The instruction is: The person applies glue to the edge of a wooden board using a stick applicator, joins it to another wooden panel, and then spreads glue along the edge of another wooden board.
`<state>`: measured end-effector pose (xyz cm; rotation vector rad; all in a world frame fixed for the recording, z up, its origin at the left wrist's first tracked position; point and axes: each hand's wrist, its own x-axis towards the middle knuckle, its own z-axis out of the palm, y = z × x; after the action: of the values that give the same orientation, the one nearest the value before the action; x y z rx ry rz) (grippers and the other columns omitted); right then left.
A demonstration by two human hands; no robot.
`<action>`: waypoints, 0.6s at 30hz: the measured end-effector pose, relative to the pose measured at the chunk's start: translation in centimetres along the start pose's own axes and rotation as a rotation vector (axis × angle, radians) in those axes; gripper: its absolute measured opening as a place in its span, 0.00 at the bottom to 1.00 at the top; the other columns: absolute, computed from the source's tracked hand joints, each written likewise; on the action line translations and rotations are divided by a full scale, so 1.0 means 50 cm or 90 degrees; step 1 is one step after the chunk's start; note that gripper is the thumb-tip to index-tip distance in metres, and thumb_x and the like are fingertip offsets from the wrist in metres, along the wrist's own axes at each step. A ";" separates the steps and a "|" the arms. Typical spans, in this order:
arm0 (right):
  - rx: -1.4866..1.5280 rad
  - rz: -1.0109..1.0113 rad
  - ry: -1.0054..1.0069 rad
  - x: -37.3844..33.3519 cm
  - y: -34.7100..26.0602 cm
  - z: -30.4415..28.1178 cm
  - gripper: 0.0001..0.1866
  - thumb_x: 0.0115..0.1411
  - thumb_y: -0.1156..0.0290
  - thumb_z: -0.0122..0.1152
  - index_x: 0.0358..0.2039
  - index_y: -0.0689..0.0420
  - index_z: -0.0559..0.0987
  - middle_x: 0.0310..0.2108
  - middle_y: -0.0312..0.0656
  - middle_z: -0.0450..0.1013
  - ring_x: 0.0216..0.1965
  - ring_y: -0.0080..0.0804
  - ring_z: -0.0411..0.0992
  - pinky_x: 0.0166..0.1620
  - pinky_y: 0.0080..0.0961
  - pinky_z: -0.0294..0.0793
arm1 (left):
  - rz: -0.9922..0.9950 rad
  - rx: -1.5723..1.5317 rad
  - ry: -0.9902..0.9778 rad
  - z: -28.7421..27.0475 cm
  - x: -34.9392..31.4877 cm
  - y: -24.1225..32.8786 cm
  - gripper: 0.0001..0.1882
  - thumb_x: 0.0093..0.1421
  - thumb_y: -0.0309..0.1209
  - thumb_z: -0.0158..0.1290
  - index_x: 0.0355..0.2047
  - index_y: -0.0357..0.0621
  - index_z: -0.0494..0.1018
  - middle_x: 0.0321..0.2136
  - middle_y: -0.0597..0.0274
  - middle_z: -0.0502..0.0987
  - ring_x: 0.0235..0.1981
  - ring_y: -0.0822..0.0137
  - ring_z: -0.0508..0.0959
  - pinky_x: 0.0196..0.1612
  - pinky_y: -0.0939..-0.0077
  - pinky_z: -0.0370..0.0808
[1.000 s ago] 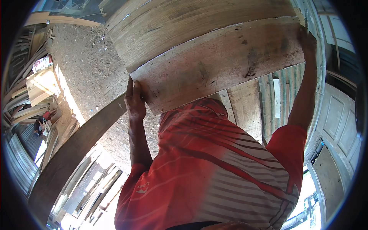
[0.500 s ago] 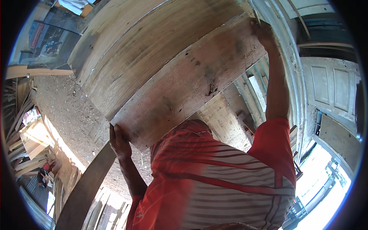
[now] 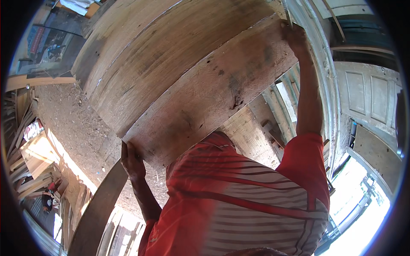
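Note:
A wide, stained wooden board point(image 3: 183, 111) lies slantwise in front of me, its long far edge against a panel of joined boards point(image 3: 171, 59). At the board's near left end, my left hand point(image 3: 133, 162) grips the corner with its fingers along the end. My right hand point(image 3: 294, 40) reaches to the far right end, its fingers bent over the board; the fingertips are partly hidden. A thin gap line shows between the board and the panel.
A curved dark plank point(image 3: 96, 213) stands below my left hand. Scrap wood point(image 3: 36, 183) is heaped at the left, where a person point(image 3: 48, 198) shows small. Under the board's near edge lies another pale board point(image 3: 247, 132). A panelled door point(image 3: 369, 91) stands at the right.
The board and panel sit slightly further left in view, and my left hand has shifted a little the same way. Both hands keep their places at the board's ends.

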<state>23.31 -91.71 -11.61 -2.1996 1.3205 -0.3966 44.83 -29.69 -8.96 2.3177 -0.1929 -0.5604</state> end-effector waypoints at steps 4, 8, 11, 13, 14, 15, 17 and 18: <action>-0.042 -0.055 -0.016 0.036 0.066 0.011 0.19 0.68 0.54 0.56 0.44 0.54 0.85 0.25 0.46 0.79 0.28 0.36 0.77 0.37 0.39 0.74 | -0.118 -0.169 0.001 0.006 -0.003 0.003 0.27 0.75 0.41 0.45 0.66 0.35 0.67 0.46 0.57 0.79 0.38 0.73 0.72 0.39 0.77 0.72; 0.139 -0.018 -0.015 0.017 0.048 0.001 0.19 0.68 0.55 0.58 0.43 0.57 0.85 0.23 0.36 0.74 0.27 0.26 0.70 0.34 0.34 0.71 | -0.025 -0.141 0.016 0.013 0.008 -0.027 0.27 0.74 0.42 0.47 0.66 0.37 0.68 0.38 0.64 0.77 0.29 0.77 0.69 0.29 0.79 0.69; 0.034 -0.010 0.008 0.017 0.015 -0.002 0.19 0.68 0.55 0.60 0.43 0.59 0.85 0.23 0.33 0.72 0.27 0.23 0.68 0.33 0.32 0.69 | 0.033 -0.067 0.034 0.009 0.008 -0.044 0.27 0.74 0.41 0.48 0.67 0.40 0.67 0.25 0.70 0.71 0.24 0.79 0.65 0.24 0.79 0.65; 0.045 -0.001 -0.008 0.016 0.014 -0.003 0.20 0.68 0.54 0.60 0.43 0.59 0.85 0.23 0.34 0.72 0.27 0.23 0.68 0.34 0.32 0.69 | -0.043 -0.161 0.037 0.016 0.007 -0.030 0.28 0.73 0.42 0.49 0.67 0.40 0.67 0.22 0.72 0.69 0.22 0.79 0.64 0.23 0.80 0.63; 0.051 0.010 -0.018 0.019 0.018 -0.004 0.20 0.67 0.54 0.61 0.44 0.59 0.85 0.23 0.35 0.73 0.28 0.24 0.68 0.34 0.32 0.69 | -0.082 -0.207 0.042 0.018 0.004 -0.019 0.28 0.73 0.43 0.49 0.67 0.40 0.67 0.21 0.73 0.68 0.21 0.80 0.63 0.22 0.80 0.62; 0.056 0.008 -0.021 0.024 0.031 -0.004 0.20 0.67 0.54 0.61 0.44 0.59 0.85 0.23 0.35 0.73 0.28 0.24 0.68 0.34 0.32 0.69 | -0.093 -0.244 0.038 0.020 0.001 -0.018 0.28 0.73 0.43 0.50 0.67 0.39 0.68 0.21 0.73 0.67 0.21 0.80 0.63 0.22 0.81 0.61; -0.015 -0.039 0.007 0.028 0.044 -0.001 0.21 0.68 0.53 0.60 0.47 0.58 0.84 0.25 0.36 0.74 0.28 0.25 0.69 0.35 0.33 0.70 | -0.101 -0.250 0.041 0.021 -0.001 -0.012 0.29 0.72 0.43 0.50 0.67 0.40 0.68 0.20 0.75 0.66 0.21 0.82 0.62 0.22 0.81 0.60; -0.013 -0.040 0.005 0.029 0.051 0.001 0.21 0.68 0.53 0.60 0.47 0.58 0.84 0.25 0.36 0.74 0.28 0.25 0.69 0.35 0.33 0.70 | -0.105 -0.254 0.044 0.022 -0.002 -0.008 0.29 0.72 0.43 0.51 0.67 0.40 0.68 0.20 0.76 0.65 0.21 0.82 0.61 0.22 0.81 0.59</action>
<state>22.20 -93.94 -13.18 -2.2631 1.2670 -0.4166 44.25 -30.07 -9.92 1.9696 0.1347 -0.5443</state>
